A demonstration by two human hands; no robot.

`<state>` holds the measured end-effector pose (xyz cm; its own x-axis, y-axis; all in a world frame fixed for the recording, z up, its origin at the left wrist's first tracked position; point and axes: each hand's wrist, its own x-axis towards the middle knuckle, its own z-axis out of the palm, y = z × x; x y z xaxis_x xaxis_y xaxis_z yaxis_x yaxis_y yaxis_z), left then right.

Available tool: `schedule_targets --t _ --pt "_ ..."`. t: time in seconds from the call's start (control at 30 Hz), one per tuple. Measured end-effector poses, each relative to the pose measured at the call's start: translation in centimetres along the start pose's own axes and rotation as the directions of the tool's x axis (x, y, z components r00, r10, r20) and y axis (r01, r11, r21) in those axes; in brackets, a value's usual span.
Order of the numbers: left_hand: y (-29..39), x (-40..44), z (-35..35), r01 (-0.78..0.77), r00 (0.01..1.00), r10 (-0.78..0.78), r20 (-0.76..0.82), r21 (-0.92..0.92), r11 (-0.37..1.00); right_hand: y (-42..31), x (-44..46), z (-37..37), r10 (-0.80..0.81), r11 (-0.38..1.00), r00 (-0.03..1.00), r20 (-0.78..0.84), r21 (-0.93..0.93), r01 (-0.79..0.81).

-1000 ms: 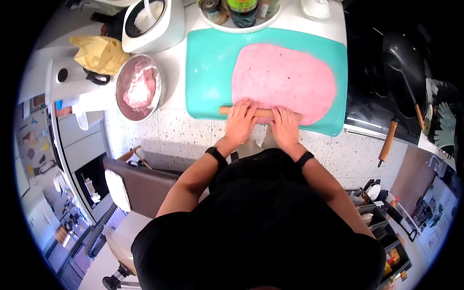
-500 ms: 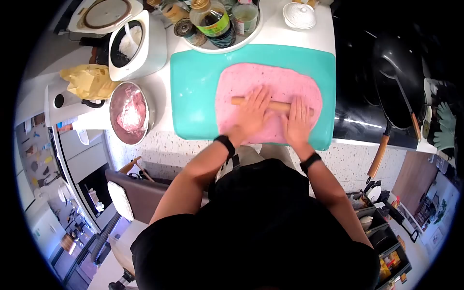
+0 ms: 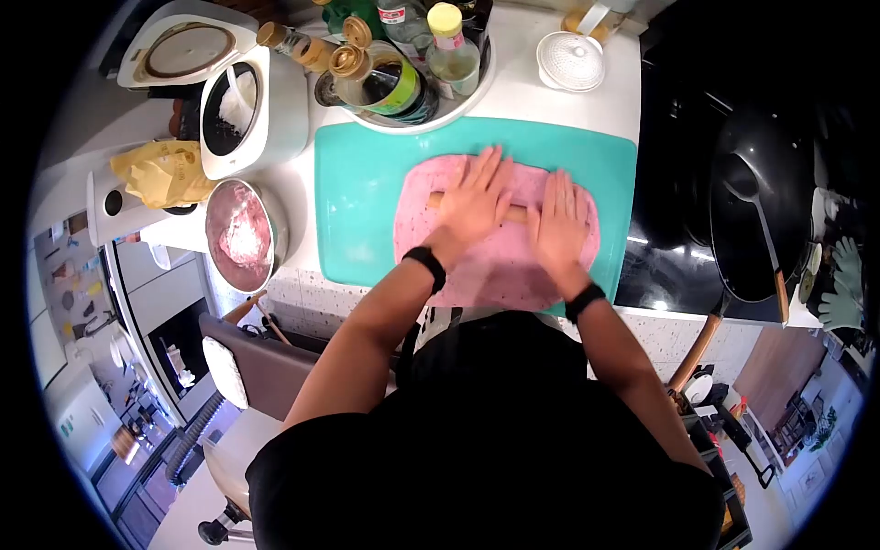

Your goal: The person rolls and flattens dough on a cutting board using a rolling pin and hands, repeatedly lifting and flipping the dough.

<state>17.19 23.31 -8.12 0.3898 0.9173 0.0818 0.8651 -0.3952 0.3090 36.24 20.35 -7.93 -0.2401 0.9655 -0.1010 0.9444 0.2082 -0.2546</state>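
A wooden rolling pin (image 3: 515,213) lies across a flattened sheet of pink dough (image 3: 477,266), which rests on a turquoise mat (image 3: 357,211). My left hand (image 3: 475,200) presses flat on the pin's left part, fingers stretched forward and slightly spread. My right hand (image 3: 561,220) lies over the pin's right end, its fingers also straight and pointing away from me. Both palms cover much of the pin. Left of the mat stands a metal bowl (image 3: 280,225) with pink minced meat or dough inside.
A rice cooker (image 3: 280,119) stands open at the upper left, near a yellow bag (image 3: 160,174). Beyond the mat is a round tray (image 3: 431,122) with several bottles, and a white lidded dish (image 3: 570,61). A black wok (image 3: 752,247) with a ladle sits on the stove at right.
Both hands have pushed the rolling pin from the dough's near edge toward its far part. The view has shifted, so more of the bottles and counter behind the mat shows.
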Motion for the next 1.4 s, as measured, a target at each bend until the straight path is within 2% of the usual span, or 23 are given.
schedule_targets --t 0.07,0.1,0.17,0.27,0.3,0.4,0.47,0.53,0.6,0.63,0.7,0.73,0.8,0.83,0.9,1.0,1.03,1.1,1.13,1.2,1.23,1.3,1.4 --pt "-1.2 4.0 -0.3 0.038 0.992 -0.039 -0.123 -0.01 0.999 1.0 4.9 -0.2 0.02 0.998 0.994 -0.103 -0.058 -0.026" --pt "-2.4 6.3 -0.4 0.038 0.991 -0.039 -0.125 -0.009 0.999 1.6 8.0 -0.1 0.02 0.998 0.994 -0.106 -0.058 -0.026" --pt "-3.5 9.3 0.0 -0.099 0.971 0.087 -0.222 -0.047 0.994 3.2 12.0 0.1 0.03 1.0 0.966 -0.258 0.015 -0.027" --pt "-3.9 9.7 -0.1 -0.178 0.96 0.164 -0.228 -0.042 0.983 3.3 12.8 -0.2 -0.03 0.993 0.967 -0.252 0.104 0.058" --pt "-3.7 8.7 -0.3 -0.181 0.961 0.166 -0.221 -0.05 0.982 3.3 11.7 -0.7 -0.08 0.987 0.966 -0.244 0.116 0.111" --pt "-2.0 5.1 -1.3 -0.16 0.967 0.142 -0.209 -0.072 0.984 2.5 5.9 -1.8 -0.094 0.99 0.969 -0.227 0.079 0.115" --pt "0.3 1.8 -1.7 -0.032 0.99 0.013 -0.141 -0.135 0.99 2.0 3.5 -0.9 -0.062 0.997 0.98 -0.19 0.025 0.068" --pt "0.1 1.8 0.0 -0.017 0.998 0.009 -0.066 -0.121 0.993 2.0 2.9 0.2 -0.066 0.994 0.997 -0.04 -0.095 0.062" --pt "-0.9 4.9 1.3 0.015 0.997 -0.009 -0.076 0.073 0.997 2.1 6.3 -1.0 -0.012 0.987 0.993 -0.118 -0.158 -0.007" --pt "-1.2 6.0 1.6 0.018 0.998 -0.013 -0.068 0.067 0.998 2.4 7.8 -1.2 -0.027 0.99 0.979 -0.202 -0.143 -0.003" --pt "-2.5 8.2 1.0 -0.001 0.985 0.005 -0.174 0.021 1.0 2.9 8.6 -0.5 -0.05 0.992 0.969 -0.241 -0.122 0.02" --pt "-2.1 7.2 0.9 -0.008 0.984 0.013 -0.177 0.028 1.0 3.1 8.6 -0.2 -0.065 0.993 0.96 -0.273 -0.109 0.037" --pt "0.7 1.9 1.1 0.079 0.995 -0.076 -0.07 0.036 0.996 1.5 3.0 -0.4 -0.034 0.994 0.986 -0.163 -0.106 0.017" --pt "1.7 -1.6 1.6 0.043 0.999 -0.044 -0.031 -0.031 0.999 0.8 -0.7 0.5 -0.002 0.997 0.995 -0.098 -0.075 -0.006" --pt "4.2 -8.5 1.9 0.048 0.998 -0.055 -0.03 -0.189 0.981 -0.4 -8.1 1.9 -0.034 0.996 0.988 -0.148 0.078 0.046" --pt "6.0 -10.9 0.2 0.053 0.998 -0.055 -0.006 -0.185 0.981 -1.2 -10.6 0.1 -0.039 0.987 0.997 -0.069 0.153 0.05" --pt "5.1 -9.8 0.4 0.101 0.991 -0.08 0.11 -0.199 0.975 -0.7 -9.5 -0.1 0.032 0.995 0.998 -0.052 0.1 -0.027" --pt "3.6 -5.2 -2.2 0.081 0.996 -0.071 0.048 -0.256 0.963 0.0 -4.7 -3.0 -0.045 0.992 0.979 -0.2 0.108 0.067" --pt "2.6 -3.7 -1.2 0.083 0.996 -0.073 0.046 -0.258 0.963 0.2 -2.5 -2.8 -0.047 0.992 0.979 -0.199 0.105 0.069" --pt "1.4 -2.4 0.5 0.054 0.992 -0.044 -0.12 0.083 0.995 0.2 -0.3 -1.4 -0.033 0.999 0.965 -0.26 0.032 0.043" --pt "1.7 -3.2 1.1 0.056 0.993 -0.047 -0.108 0.083 0.995 0.2 -1.0 -0.6 -0.029 0.998 0.967 -0.251 0.04 0.04" --pt "3.2 -5.1 1.1 0.065 0.997 -0.059 -0.056 0.114 0.991 0.3 -2.9 1.6 0.036 0.996 0.975 -0.218 -0.072 -0.053" --pt "5.2 -10.4 1.5 0.036 0.999 -0.036 0.002 0.074 0.997 -1.0 -9.1 1.9 0.034 0.996 0.989 -0.144 -0.072 -0.045"
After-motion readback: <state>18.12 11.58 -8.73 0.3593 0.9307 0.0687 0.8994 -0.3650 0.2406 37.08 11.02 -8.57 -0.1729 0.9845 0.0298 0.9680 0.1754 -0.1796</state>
